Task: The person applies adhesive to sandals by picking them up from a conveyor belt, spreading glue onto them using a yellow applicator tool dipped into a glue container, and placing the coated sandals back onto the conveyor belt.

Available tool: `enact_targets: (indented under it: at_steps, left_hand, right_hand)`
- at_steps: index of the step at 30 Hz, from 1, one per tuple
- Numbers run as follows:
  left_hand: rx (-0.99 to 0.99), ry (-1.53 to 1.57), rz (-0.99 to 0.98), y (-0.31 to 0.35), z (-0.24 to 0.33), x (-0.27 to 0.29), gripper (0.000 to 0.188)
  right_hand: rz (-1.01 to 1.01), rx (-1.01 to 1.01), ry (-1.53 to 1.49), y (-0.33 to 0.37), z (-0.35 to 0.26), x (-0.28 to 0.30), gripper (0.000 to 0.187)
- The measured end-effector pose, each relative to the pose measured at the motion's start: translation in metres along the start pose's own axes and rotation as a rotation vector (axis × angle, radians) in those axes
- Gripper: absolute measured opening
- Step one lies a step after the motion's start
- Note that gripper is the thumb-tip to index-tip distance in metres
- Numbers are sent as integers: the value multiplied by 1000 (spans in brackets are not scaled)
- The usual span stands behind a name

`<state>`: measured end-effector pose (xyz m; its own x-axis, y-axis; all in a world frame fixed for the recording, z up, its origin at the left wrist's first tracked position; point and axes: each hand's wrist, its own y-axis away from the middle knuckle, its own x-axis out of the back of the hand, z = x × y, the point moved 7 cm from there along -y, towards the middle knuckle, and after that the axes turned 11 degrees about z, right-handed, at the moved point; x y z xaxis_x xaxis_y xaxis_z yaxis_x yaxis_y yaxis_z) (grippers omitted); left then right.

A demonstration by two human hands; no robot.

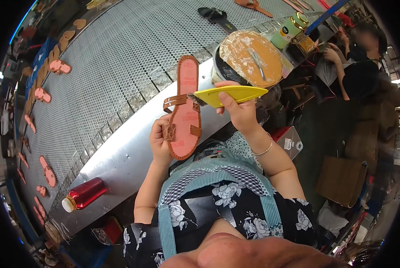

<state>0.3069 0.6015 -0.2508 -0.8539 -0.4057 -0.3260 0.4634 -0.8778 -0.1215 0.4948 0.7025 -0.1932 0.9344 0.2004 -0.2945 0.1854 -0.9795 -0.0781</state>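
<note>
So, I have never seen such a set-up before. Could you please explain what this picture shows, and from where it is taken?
There is no robot, only a person's two bare hands. A wide fisheye camera on the person's head looks down, so straight edges seem bent. The left hand holds a pink-and-brown sandal. The fingers of the right hand grip a yellow tool, its dark tip near the sandal's strap; I cannot tell whether they touch. Ahead, a grey mesh surface carries smaller-looking pink sandals and a black sandal. A red bottle lies on the metal ledge.
</note>
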Motion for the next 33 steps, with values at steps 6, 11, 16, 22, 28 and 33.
enact_targets:
  at_steps: [6,11,16,22,28,33]
  left_hand:
    - [18,6,-72,2,-2,-8,14]
    - [12,6,-91,0,-4,-10,14]
    - [-8,-30,-74,-1,-4,-14,14]
    - [12,-67,8,-7,-19,-1,13]
    - [-7,-105,28,-15,-20,-4,13]
    - [-19,-63,102,-20,-13,0,12]
  right_hand:
    - [-71,100,134,8,4,-11,22]
    - [-253,203,216,19,4,-24,21]
    - [-124,178,250,11,1,-17,18]
    - [-441,534,336,40,-17,-48,19]
    - [-424,679,380,39,-17,-52,21]
    - [-448,699,331,36,-21,-57,19]
